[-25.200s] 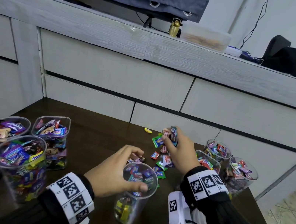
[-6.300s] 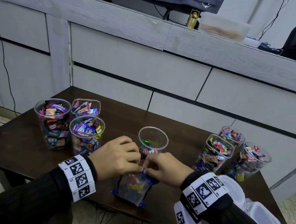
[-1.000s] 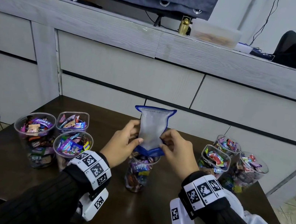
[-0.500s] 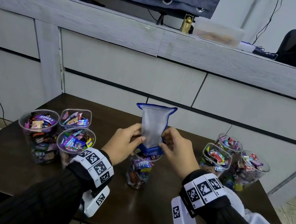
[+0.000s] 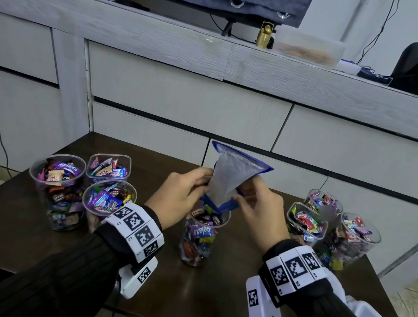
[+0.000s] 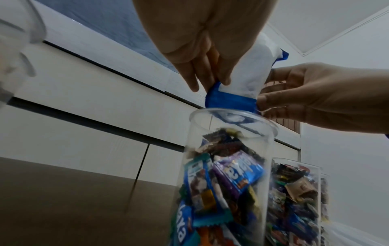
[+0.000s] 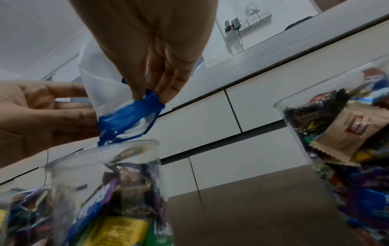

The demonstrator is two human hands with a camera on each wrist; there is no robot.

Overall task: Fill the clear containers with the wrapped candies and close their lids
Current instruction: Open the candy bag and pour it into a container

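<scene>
head view: i've got the bag (image 5: 228, 182) flipped upside down over the middle cup (image 5: 199, 236) on the table (image 5: 13, 231), mouth aimed into the rim so nothing spills. left hand (image 5: 182, 198) and right hand (image 5: 260, 210) each pinch a side of the blue mouth to hold it open. bag looks empty and the cup's nearly full of candies (image 5: 201, 232). half a second back the bag stood straight; now its top leans right. six more filled cups sit either side, no lids on.

left wrist: fingers (image 6: 223, 76) clamp the blue edge right above the rim.

right wrist: same pinch from the other side, mouth just over the cup (image 7: 109, 183).
</scene>
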